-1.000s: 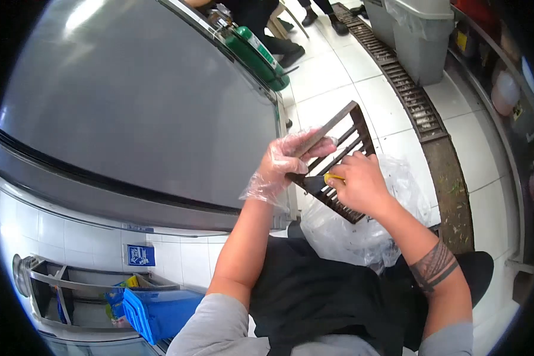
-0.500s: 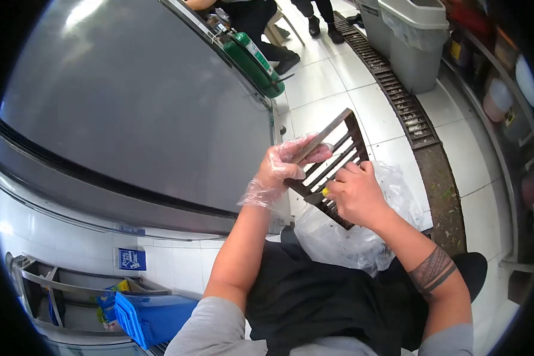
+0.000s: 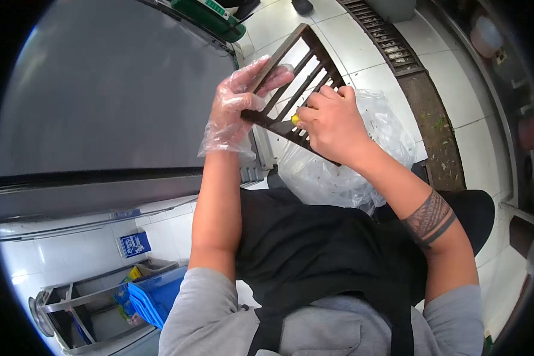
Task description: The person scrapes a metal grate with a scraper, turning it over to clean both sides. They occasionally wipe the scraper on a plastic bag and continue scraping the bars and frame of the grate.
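My left hand (image 3: 234,101), in a clear plastic glove, grips one side bar of a dark, dirty metal drain grate (image 3: 322,54), with the thumb below and fingers over the bar. The grate is tilted in front of me, above a clear plastic bag (image 3: 314,178) speckled with dark bits. Bare and curled, my right hand (image 3: 336,124) is closed on a scraper (image 3: 295,120) with a yellow part by the fingers and a greyish blade. That blade lies at the grate's near bar and slats. Most of the scraper's handle is hidden inside my fist.
A large grey-topped chest unit (image 3: 113,89) fills the left, with a green cylinder (image 3: 210,16) beyond its far corner. A drain channel (image 3: 436,130) runs along the tiled floor at right, partly covered by grating. Metal shelving (image 3: 510,118) borders the right side. A blue bin (image 3: 154,296) stands lower left.
My view has tipped downward, so the grate and both hands sit higher and further left in the picture. Both hands keep their holds; the scraper stays near the same part of the grate.
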